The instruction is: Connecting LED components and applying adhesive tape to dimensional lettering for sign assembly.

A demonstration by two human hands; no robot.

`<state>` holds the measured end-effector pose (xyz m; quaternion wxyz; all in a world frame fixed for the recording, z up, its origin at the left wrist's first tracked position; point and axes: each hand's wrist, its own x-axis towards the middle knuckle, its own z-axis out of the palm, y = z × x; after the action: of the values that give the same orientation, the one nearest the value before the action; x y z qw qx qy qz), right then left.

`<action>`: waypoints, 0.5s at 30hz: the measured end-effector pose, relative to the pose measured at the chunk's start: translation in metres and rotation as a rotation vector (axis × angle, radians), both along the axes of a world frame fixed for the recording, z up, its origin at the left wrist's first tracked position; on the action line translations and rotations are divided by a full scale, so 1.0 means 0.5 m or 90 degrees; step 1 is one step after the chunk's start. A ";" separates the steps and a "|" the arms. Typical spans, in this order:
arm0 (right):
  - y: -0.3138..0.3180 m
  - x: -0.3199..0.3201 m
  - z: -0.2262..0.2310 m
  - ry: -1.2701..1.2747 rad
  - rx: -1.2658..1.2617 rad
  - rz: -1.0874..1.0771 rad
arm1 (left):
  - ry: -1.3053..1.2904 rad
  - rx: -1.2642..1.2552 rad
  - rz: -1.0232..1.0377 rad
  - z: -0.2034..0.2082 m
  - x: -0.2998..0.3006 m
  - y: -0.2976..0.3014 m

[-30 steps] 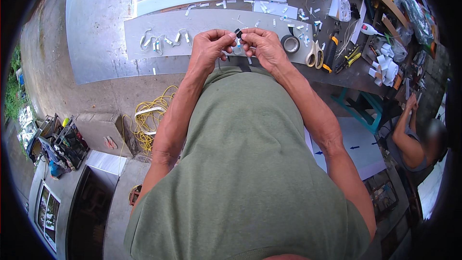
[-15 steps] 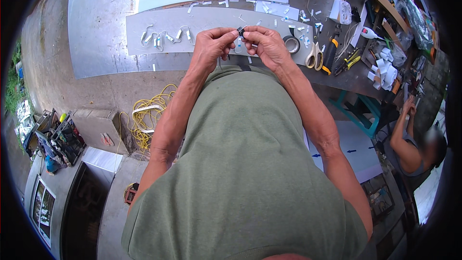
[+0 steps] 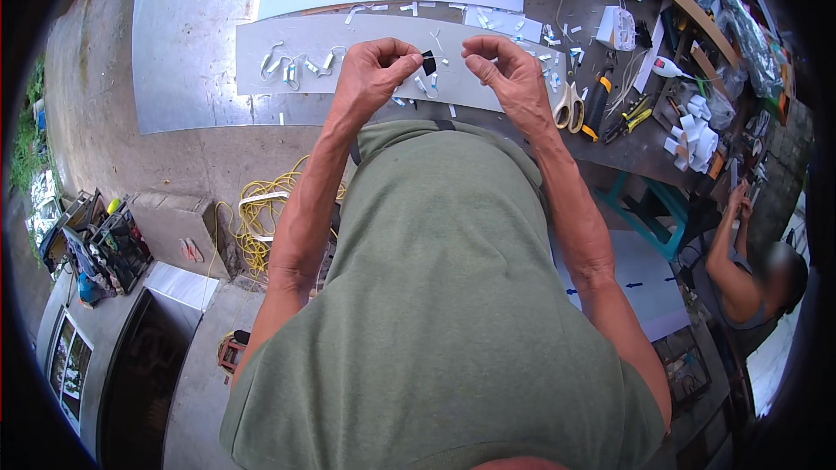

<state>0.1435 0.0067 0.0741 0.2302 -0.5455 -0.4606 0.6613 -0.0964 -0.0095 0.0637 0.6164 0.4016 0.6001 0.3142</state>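
My left hand (image 3: 373,77) is closed in a pinch over the grey strip on the table. At its fingertips a small piece of black tape (image 3: 429,63) sticks out; thin white wire seems to run to it. Just below the tape hang or lie small white modules (image 3: 421,84) on wire. My right hand (image 3: 512,78) is apart from the tape, its thumb and forefinger spread with nothing visible between them. A chain of small white wired modules (image 3: 290,71) lies left of my left hand on the grey strip (image 3: 252,43).
Scissors with cream handles (image 3: 569,110), a cutter with a black and yellow handle (image 3: 597,110) and yellow-handled pliers (image 3: 629,118) lie right of my hand. White scraps and plastic parts (image 3: 694,135) crowd the right side. A co-worker (image 3: 747,270) sits at far right.
My hands were together at the black tape; the right has drawn away to the right and opened. The left keeps its pinch. The tape roll is now hidden by my right hand.
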 end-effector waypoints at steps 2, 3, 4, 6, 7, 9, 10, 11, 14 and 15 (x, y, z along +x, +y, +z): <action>0.019 0.001 0.015 -0.027 0.285 0.084 | 0.030 0.055 -0.067 0.005 -0.011 0.006; 0.030 -0.001 0.013 0.007 0.268 0.117 | 0.030 0.057 -0.069 0.009 -0.015 0.008; 0.041 -0.006 0.010 0.007 0.271 0.114 | 0.034 0.074 -0.096 0.015 -0.018 0.012; 0.062 -0.016 0.001 0.044 0.233 0.224 | 0.038 0.093 -0.125 0.025 -0.025 0.019; 0.071 -0.024 -0.006 0.099 0.163 0.236 | 0.058 0.087 -0.158 0.030 -0.030 0.021; 0.078 -0.025 -0.011 0.136 0.100 0.266 | 0.080 0.082 -0.188 0.040 -0.034 0.025; 0.080 -0.028 -0.010 0.172 0.034 0.295 | 0.089 0.083 -0.203 0.045 -0.034 0.027; 0.081 -0.031 -0.010 0.183 0.029 0.308 | 0.098 0.083 -0.218 0.048 -0.034 0.027; 0.078 -0.036 -0.013 0.167 0.049 0.338 | 0.111 0.084 -0.231 0.052 -0.036 0.022; 0.079 -0.034 -0.012 0.166 0.049 0.339 | 0.111 0.084 -0.230 0.054 -0.035 0.022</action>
<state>0.1265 0.0460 0.0680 0.1264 -0.3066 -0.5787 0.7451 -0.1138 0.0012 0.0905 0.5809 0.5676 0.5474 0.2018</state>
